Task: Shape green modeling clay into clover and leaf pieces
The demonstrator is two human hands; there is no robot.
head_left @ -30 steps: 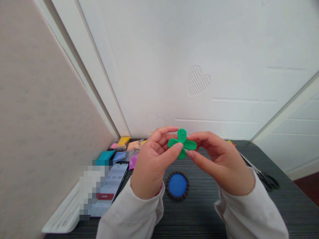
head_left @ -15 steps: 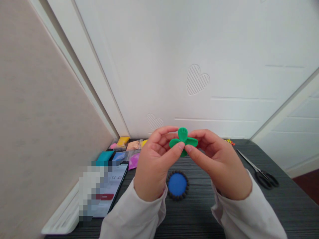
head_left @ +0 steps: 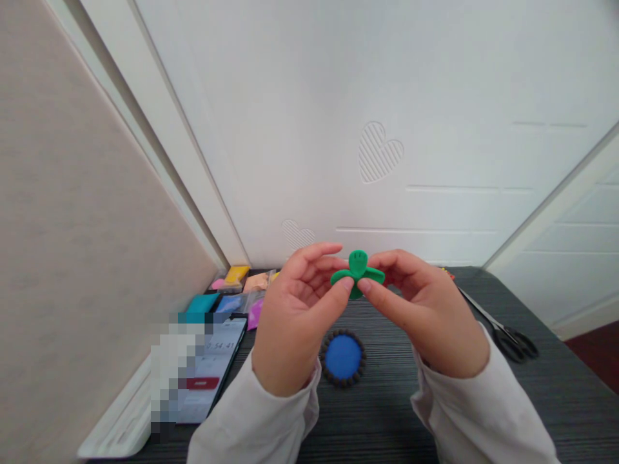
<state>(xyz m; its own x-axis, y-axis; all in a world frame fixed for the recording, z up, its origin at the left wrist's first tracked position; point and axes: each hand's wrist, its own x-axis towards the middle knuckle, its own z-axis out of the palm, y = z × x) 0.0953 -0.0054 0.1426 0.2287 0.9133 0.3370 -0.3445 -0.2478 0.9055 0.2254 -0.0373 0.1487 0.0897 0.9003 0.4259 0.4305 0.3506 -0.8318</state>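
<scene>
A green clay piece (head_left: 358,263) with several rounded, petal-like lobes is held up over the table, small lines pressed into its top lobe. My left hand (head_left: 302,316) pinches it from the left, thumb on the near face and index finger lifted off behind. From the right, my right hand (head_left: 420,306) grips it between thumb and fingers. The fingertips behind the piece are partly hidden. Below the hands, a blue disc (head_left: 343,356) ringed with dark little balls lies flat on the table.
Black-handled scissors (head_left: 512,338) lie at the right, by some small coloured bits (head_left: 449,273). Packets of coloured clay (head_left: 236,276) sit at the back left. A phone (head_left: 213,361) and a white tray-like object (head_left: 118,419) are at the left. A white panel (head_left: 290,129) rises behind the dark table (head_left: 382,412).
My left index finger has lifted away from the green piece's top lobe. The piece has tipped slightly, and its side lobes look flatter. The view has shifted a little.
</scene>
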